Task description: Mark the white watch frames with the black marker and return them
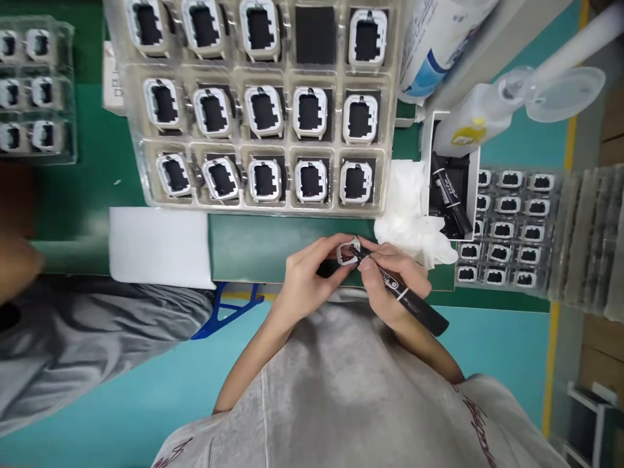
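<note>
My left hand (312, 270) pinches a small white square frame (347, 252) at the table's front edge. In my right hand (392, 279) is a black marker pen (419, 311), slanted with its tip at the white frame's inner edge. Whether the tip touches the frame I cannot tell. Just beyond my hands lies a clear plastic tray (263, 209) holding several similar white frames, each in its own compartment. One compartment in the top row shows only a black pad (315, 36).
Crumpled white tissue (409, 221) lies right of my hands, beside a white box (475, 195) with markers and a pump bottle (475, 123). White foam sheet (160, 247) is at left. More filled trays (502, 231) stand right. A co-worker's hand (17, 263) is at far left.
</note>
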`<state>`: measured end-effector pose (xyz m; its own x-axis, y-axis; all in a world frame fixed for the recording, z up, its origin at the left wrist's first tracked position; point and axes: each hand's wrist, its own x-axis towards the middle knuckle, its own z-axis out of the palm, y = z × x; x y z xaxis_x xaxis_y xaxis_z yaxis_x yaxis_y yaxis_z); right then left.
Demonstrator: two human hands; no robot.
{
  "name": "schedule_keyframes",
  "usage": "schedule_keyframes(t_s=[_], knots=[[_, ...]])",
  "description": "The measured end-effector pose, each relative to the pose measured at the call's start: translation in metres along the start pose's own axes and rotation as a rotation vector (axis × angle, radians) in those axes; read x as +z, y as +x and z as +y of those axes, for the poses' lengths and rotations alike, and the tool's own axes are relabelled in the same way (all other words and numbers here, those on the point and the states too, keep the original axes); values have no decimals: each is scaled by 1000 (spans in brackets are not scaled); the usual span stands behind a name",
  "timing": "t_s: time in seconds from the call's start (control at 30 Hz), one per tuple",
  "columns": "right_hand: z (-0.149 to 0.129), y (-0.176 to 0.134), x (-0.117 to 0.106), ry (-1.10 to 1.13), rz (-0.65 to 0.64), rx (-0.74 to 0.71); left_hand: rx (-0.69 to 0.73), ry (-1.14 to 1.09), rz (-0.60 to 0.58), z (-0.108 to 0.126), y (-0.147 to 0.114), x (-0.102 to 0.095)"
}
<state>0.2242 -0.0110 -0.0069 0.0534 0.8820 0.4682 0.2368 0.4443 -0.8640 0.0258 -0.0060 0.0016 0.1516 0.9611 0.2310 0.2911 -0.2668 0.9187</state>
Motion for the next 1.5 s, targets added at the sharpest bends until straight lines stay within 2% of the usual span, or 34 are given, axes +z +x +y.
schedule_keyframes(t_s=[0.13, 0.33, 0.67, 1.1, 1.5], knots=[[-6, 10, 6, -71, 81, -144, 52, 65, 12, 2, 0, 0], [-7, 9, 7, -19, 66, -118, 62, 138, 29, 6, -2, 1], [-9, 9, 9, -113, 95, -128, 103, 128, 26, 9, -1, 1], [-13, 11, 11, -252, 111, -228, 136, 178, 51, 6, -4, 3], [-18, 9, 11, -242, 92, -184, 188, 199, 91, 4, -3, 4]])
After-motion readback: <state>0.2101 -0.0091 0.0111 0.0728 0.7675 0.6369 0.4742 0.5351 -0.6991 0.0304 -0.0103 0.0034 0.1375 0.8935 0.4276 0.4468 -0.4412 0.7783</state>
